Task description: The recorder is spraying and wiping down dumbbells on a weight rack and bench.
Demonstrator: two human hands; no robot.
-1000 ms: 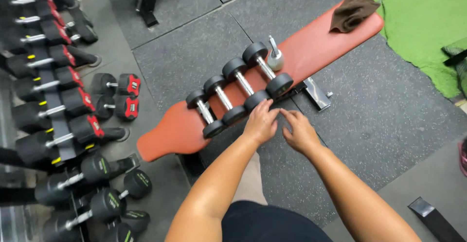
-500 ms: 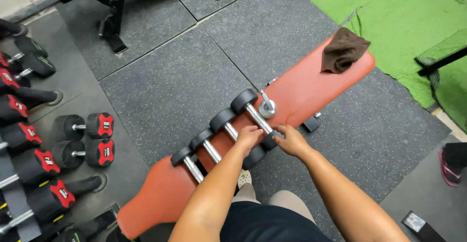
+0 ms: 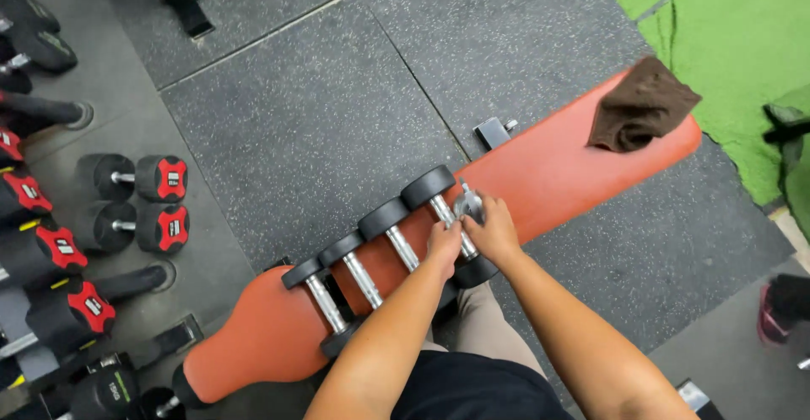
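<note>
Several black dumbbells [image 3: 364,272] with chrome handles lie side by side across a long orange-red bench [image 3: 557,167]. My left hand [image 3: 444,244] is curled over the handle of the largest dumbbell [image 3: 428,187], at the right end of the row. Just beside it, my right hand [image 3: 492,233] has its fingertips against a small silver metal object [image 3: 467,204] that stands on the bench next to that dumbbell. Whether the right hand grips the object is hidden by its fingers. A brown towel [image 3: 641,105] lies crumpled at the bench's far end.
Red-capped dumbbells [image 3: 160,179] sit on the dark rubber floor and on a rack along the left edge. Green turf [image 3: 726,32] covers the upper right. A metal bench foot [image 3: 492,131] sticks out behind the bench. A shoe [image 3: 780,310] shows at the right edge.
Both hands moved from the near edge of the bench up onto the largest dumbbell's handle and the silver object. The view shifted closer over the bench.
</note>
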